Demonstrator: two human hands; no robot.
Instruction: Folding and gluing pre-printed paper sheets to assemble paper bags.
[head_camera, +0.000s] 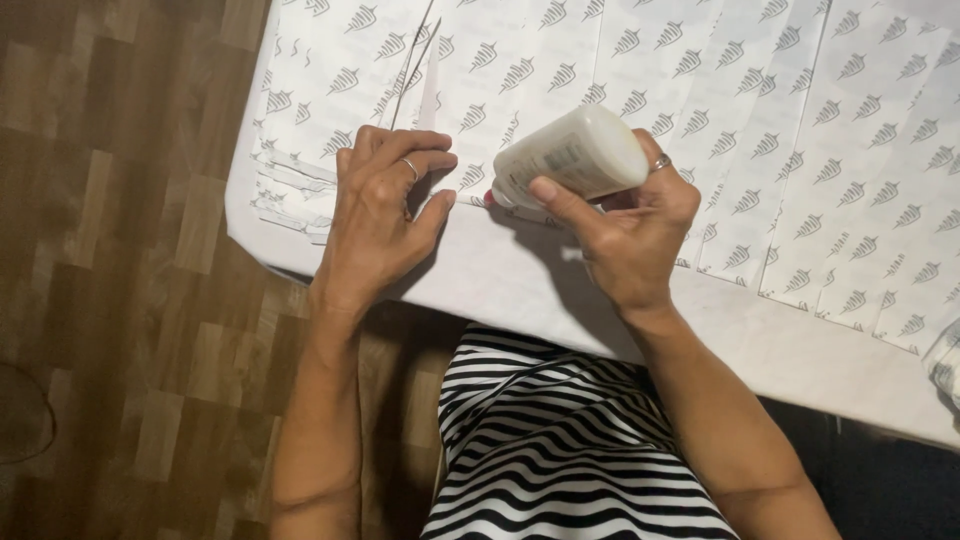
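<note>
Two bare hands work at the near edge of a counter covered in white paper sheets printed with small grey leaf shapes. At the middle of the frame, the right hand has its grip closed around a white plastic squeeze bottle, thumb along its side, the bottle tipped with its red nozzle touching the paper's folded white edge. Just left of it, the left hand, a ring on one finger, holds nothing; its fingers are curled and press down on the paper beside the nozzle. Narrow cut paper strips lie at the counter's left corner. Below, a black-and-white striped garment shows above a brown wood-pattern floor.
</note>
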